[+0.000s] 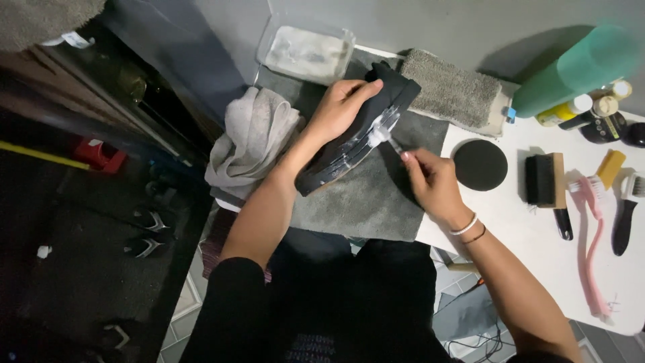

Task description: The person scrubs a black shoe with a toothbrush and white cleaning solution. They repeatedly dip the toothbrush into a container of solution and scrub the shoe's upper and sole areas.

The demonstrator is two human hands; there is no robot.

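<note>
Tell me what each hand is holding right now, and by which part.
The left hand grips the black shoe by its upper side, sole turned up. The right hand pinches a small brush by its handle end, bristles on the sole.

Large teal bottle (pixel 583 67) lying at the table's far right, beside perhaps a yellow bottle (pixel 563 111).

Wet sheen against soft cloth

The black shoe (pixel 356 134) looks smooth, its sole glossy with pale foam; under it lies a matt grey towel (pixel 376 195) of short rough pile, beside a crumpled soft cloth (pixel 252 138). The counter (pixel 537 235) is smooth, matt white; the pink brush (pixel 590 222) and the clear tray (pixel 306 50) look like plastic.
</note>
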